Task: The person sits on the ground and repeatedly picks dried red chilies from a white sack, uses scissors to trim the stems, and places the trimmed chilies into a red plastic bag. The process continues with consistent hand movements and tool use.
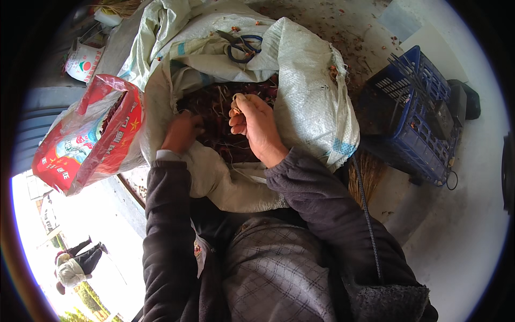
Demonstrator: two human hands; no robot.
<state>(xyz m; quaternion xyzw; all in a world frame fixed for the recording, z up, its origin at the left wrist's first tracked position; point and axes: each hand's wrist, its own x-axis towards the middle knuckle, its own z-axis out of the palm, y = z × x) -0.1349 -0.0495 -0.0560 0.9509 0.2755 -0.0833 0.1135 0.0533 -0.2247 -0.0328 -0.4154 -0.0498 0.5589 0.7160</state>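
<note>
A white woven plastic sack lies before me with its mouth spread wide and its rim rolled down. Dark red dried pods, seemingly chili peppers, fill it, with pale stems among them. My left hand is inside the sack's left edge, blurred, its fingers at the pods; whether it holds any is unclear. Above the pods, my right hand pinches a small brownish-orange bit between thumb and fingers. Scissors with dark blue handles rest on the sack's far folds.
A red printed plastic bag stands left of the sack. At right are a blue plastic crate holding dark rods and a straw broom. Plant scraps litter the floor beyond the sack. A person is outside, lower left.
</note>
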